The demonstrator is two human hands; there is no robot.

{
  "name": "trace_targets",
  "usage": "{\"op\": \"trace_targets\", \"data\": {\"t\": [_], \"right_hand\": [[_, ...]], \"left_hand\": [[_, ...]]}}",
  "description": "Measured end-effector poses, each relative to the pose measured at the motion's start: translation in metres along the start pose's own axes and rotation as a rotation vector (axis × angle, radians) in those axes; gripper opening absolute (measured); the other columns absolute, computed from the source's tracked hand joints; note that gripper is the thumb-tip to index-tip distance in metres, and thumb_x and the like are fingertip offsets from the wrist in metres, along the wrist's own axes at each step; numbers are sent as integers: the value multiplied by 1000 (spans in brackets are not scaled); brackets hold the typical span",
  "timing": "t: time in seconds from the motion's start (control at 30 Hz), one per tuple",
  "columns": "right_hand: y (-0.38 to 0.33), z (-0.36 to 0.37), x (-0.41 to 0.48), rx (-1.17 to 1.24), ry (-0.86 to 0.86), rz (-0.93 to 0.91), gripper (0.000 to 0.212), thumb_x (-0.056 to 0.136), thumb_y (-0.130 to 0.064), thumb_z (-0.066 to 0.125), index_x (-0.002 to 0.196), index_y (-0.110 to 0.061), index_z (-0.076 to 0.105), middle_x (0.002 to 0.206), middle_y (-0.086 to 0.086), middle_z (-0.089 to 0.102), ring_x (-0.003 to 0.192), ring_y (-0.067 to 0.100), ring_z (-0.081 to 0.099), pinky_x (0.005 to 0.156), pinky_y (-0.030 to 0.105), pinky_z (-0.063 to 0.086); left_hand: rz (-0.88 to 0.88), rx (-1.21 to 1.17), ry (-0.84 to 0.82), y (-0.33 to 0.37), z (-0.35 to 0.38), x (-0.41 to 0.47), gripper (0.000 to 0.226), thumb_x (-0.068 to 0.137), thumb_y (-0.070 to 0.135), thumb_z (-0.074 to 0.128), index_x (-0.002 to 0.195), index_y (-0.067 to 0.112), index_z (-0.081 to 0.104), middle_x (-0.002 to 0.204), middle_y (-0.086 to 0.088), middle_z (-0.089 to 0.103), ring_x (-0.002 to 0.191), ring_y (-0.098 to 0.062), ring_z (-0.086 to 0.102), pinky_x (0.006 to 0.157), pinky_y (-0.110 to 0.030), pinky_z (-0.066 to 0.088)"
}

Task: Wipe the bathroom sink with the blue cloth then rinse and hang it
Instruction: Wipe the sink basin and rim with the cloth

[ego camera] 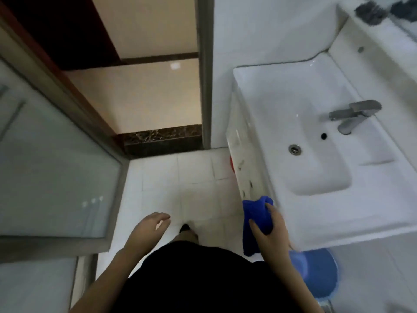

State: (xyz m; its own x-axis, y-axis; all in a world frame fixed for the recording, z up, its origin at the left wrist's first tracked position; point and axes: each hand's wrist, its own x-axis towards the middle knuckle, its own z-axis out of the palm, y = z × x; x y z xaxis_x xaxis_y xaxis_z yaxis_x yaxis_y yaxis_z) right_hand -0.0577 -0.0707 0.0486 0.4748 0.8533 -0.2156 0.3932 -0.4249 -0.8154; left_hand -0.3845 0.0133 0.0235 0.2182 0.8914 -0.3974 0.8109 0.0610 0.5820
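The white bathroom sink (370, 199) fills the right side, with a grey tap (352, 116) at its far rim and a metal drain (294, 149) in the basin. My right hand (269, 229) grips the bunched blue cloth (255, 220) just in front of the sink's near left corner; part of the cloth hangs down below the hand. My left hand (150, 224) hovers over the white floor tiles with relaxed fingers, holding nothing.
A blue basin (316, 272) sits on the floor under the sink. A glass sliding door (52, 168) stands at the left, with a dark marble threshold (162, 138) and doorway ahead. A red object (232, 163) peeks out beside the sink cabinet.
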Motion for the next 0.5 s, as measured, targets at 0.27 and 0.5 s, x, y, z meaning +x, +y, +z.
{"op": "trace_targets", "data": {"t": [0.27,0.5], "right_hand": [[-77,95,31,20,-148,-75,61,82,-32,73,134,-38,42,114,-30,53,98,-14,51,76,17,42],[-129,190,55,47,-28,-13,60,84,-23,74,137,-26,47,114,-32,55,98,-12,52,76,17,39]], "left_hand": [[-258,-256,226,-89,-64,-8,17,96,29,54,107,27,68,106,13,64,91,-2,59,79,-23,39],[-276,-208,175,-163,-148,52,22,96,23,53,78,34,58,77,12,62,74,-12,57,65,-27,41]]}}
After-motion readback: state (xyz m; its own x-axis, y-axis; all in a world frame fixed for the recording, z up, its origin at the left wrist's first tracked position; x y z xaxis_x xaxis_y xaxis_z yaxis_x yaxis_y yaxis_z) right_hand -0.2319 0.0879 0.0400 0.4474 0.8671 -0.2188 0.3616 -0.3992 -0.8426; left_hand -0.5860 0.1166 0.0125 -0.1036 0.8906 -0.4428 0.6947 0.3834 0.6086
